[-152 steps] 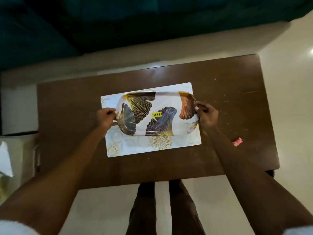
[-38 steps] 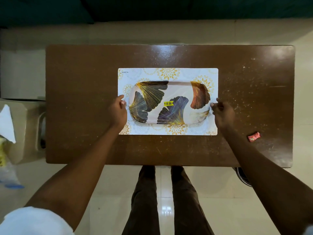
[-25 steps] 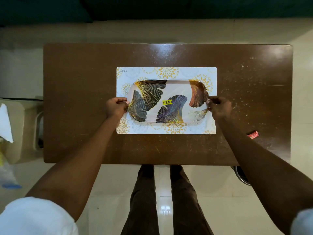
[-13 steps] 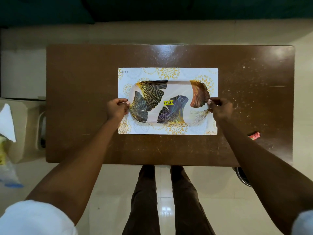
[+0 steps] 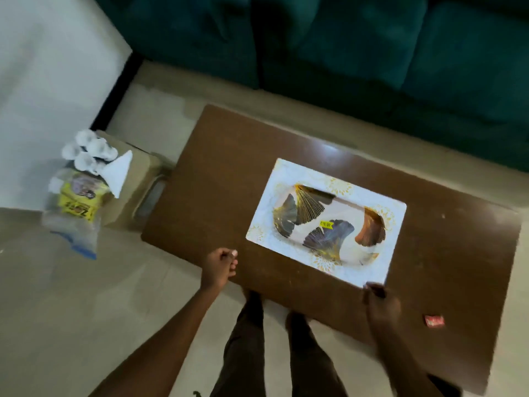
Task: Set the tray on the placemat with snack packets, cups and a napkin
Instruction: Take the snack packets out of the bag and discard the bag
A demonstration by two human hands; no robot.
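- My left hand (image 5: 220, 263) hangs over the near edge of the table (image 5: 214, 181), low and centre in the frame. Its fingers are loosely curled and it holds nothing, which leaves it free to reach left.
- My right hand (image 5: 382, 306) is at lower right, with its fingertips at the near corner of the placemat (image 5: 282, 174). The blur stops me telling whether they pinch the corner or just touch it. I judge it is there to keep the mat square.
- The tray (image 5: 329, 229) lies flat on the placemat at centre right. It sits inside the mat's border, its price sticker (image 5: 326, 224) faces up, and nothing is on it. That part of the job looks done.
- Everything I need next is at upper left, well apart from the tray. The cups (image 5: 86, 150) are clustered on a box (image 5: 137, 179) that stands just beside the table's left end. The napkin (image 5: 118, 173) lies folded to a point next to them, and the snack packets (image 5: 76, 203) sit in clear wrapping at the box's near side.
- With them grouped within reach of my left hand, I judge fetching them is the next step.
- A red wrapper (image 5: 433, 321) lies on the table at lower right, clear of the mat.
- A dark green sofa (image 5: 372, 53) fills the top of the frame.
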